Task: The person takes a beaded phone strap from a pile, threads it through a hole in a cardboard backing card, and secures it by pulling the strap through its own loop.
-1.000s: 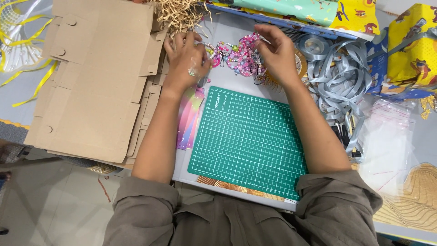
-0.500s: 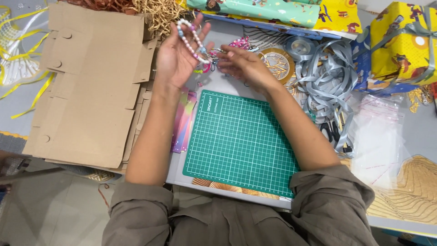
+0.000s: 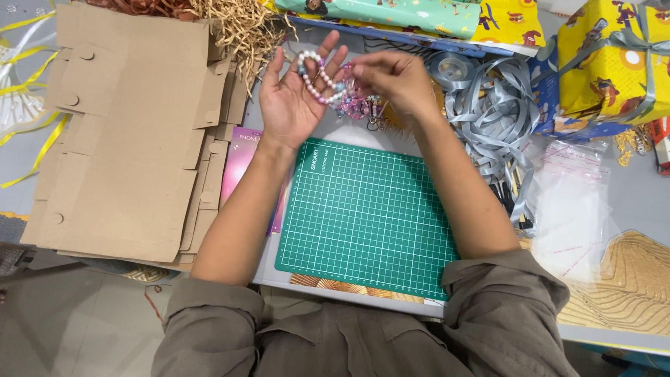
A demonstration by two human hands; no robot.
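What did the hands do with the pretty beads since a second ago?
The left hand turned palm up and lifted off the pile, with the pearl bead string now draped across its fingers. The right hand went on pinching the beads' other end over the pink bead heap. The green cutting mat, cardboard and grey ribbon stayed put.

green cutting mat (image 3: 366,213) | flat cardboard (image 3: 122,132) | grey ribbon (image 3: 492,115) | yellow gift box (image 3: 614,63), probably wrapped

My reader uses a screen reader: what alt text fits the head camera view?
A left hand, palm up, holds a bead strand while the right hand pinches its end, above a green cutting mat. Flat cardboard lies left, grey ribbon right.
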